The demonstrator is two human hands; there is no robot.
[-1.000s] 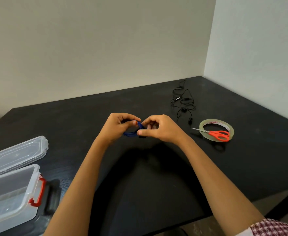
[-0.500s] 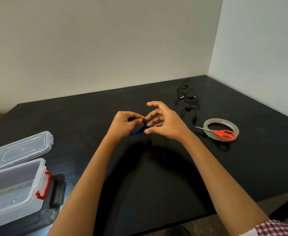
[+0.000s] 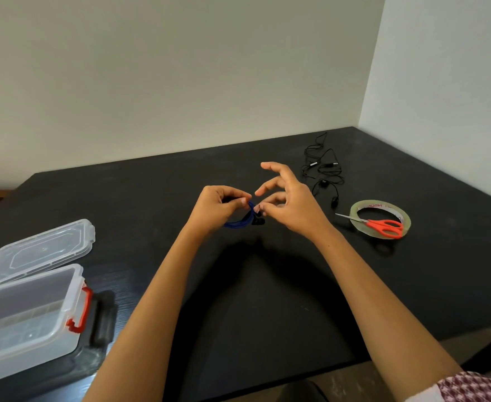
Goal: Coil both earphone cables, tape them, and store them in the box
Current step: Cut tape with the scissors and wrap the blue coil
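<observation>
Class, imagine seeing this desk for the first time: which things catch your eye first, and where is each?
At centre, the left hand grips a coiled blue earphone cable while the right hand pinches its edge. Red scissors lie across a tape roll to the right; a clear open box with a red latch stands at near left.

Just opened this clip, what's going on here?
A person is handling a coiled blue earphone cable over the black table. The left hand grips the coil while the right hand pinches it at one side. The black earphones lie uncoiled near the tape roll, which has scissors resting on it. The clear box stands open.
</observation>
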